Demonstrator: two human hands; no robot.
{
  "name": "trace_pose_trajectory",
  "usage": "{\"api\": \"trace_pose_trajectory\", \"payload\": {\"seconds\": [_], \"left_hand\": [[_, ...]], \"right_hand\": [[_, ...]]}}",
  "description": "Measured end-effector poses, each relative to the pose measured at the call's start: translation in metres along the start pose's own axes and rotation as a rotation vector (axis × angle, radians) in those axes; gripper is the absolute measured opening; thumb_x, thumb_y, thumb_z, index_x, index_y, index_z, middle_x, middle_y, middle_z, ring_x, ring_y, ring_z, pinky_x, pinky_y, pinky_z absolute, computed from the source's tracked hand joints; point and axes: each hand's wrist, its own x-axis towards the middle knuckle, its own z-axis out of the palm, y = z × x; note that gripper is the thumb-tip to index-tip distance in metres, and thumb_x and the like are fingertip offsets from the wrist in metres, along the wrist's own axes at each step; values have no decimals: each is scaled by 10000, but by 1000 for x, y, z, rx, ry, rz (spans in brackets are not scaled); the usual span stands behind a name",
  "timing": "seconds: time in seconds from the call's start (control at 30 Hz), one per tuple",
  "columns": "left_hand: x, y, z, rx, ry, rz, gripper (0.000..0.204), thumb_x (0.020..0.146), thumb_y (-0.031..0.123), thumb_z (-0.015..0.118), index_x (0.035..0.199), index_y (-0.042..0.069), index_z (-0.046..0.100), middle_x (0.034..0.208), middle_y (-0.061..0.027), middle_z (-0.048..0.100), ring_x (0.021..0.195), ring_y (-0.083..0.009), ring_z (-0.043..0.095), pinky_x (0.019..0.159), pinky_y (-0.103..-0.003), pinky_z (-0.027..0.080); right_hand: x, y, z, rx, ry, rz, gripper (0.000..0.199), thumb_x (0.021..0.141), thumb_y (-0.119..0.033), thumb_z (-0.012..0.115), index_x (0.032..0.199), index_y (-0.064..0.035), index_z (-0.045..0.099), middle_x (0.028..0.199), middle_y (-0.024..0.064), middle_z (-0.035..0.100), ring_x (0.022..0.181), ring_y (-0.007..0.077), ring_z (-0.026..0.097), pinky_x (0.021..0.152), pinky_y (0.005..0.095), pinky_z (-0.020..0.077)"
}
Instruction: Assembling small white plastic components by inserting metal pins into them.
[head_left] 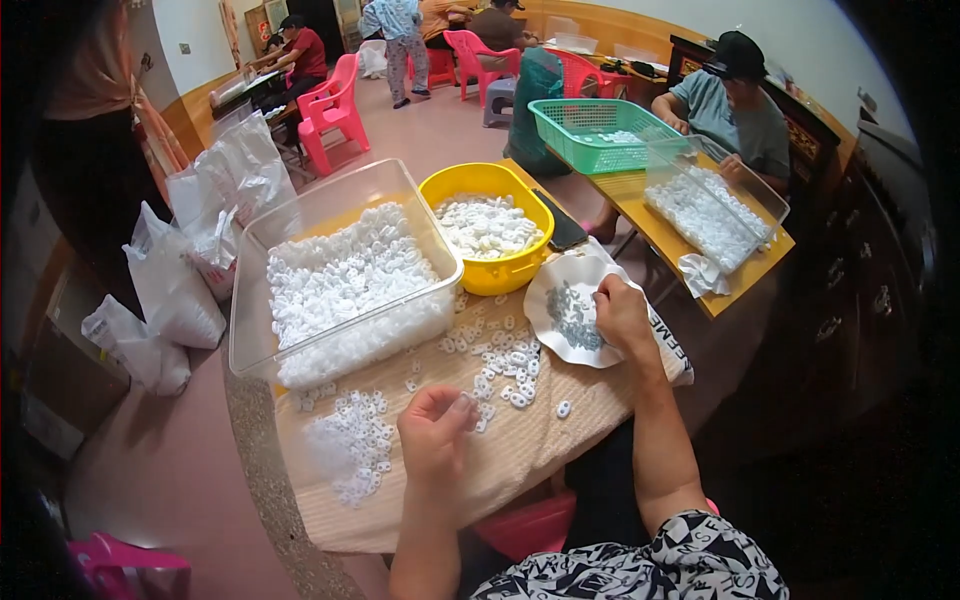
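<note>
Front-right of yellow tub (500,276), in white dish (541,305): small grey pieces (572,320), likely light, stiff, slippery; pinch at edges. Right hand (625,316) at dish, fingers bunched. Before tub: loose white pieces (512,372); left hand (434,432) beside, fingertips pressed together. Holds unclear.

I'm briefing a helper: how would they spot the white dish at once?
Start at the cloth-covered table. On its right side, nearer than the yellow tub, lies a white dish with a wavy rim, the right hand at its right edge. Unlike the tub and the clear bin, which hold white pieces, it holds small grey pieces.
</note>
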Motion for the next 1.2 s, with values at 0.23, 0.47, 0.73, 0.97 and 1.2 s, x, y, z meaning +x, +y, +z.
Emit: {"api": "trace_pose_trajectory", "payload": {"seconds": [0.23,0.47,0.73,0.97,1.2], "left_hand": [[-8,0,1,10,21,-10,86,758,-24,595,834,-1,563,727,-74,593,620,-125,542,586,-233,438],[0,-6,-8,71,10,2,84,762,5,593,830,13,544,733,-76,583,631,-147,559,586,-240,470],[5,-4,-3,49,-11,2,81,784,-22,569,862,0,561,746,-72,583,638,-137,547,597,-232,461],[0,-4,-3,78,-6,-5,79,788,-7,578,865,3,566,756,-67,587,650,-128,552,592,-231,461],[0,-5,-4,81,-31,-5,80,789,3,583,868,5,566,757,-68,588,646,-130,549,587,-231,457]], "right_hand": [[-6,2,-1,195,-12,62,78,733,-58,538,748,18,546,709,210,584,712,360,579,645,407,446],[0,8,0,269,-29,104,132,740,-127,529,745,1,561,727,214,582,725,372,572,637,421,446],[8,-4,-12,937,-347,390,89,843,-77,518,852,-4,567,669,40,580,522,65,512,466,195,416],[3,1,-21,919,-342,347,161,798,-10,488,914,35,589,677,42,577,532,66,512,478,189,426],[4,0,-21,886,-380,339,208,762,34,447,906,51,596,681,52,578,528,66,505,483,187,422]]}}
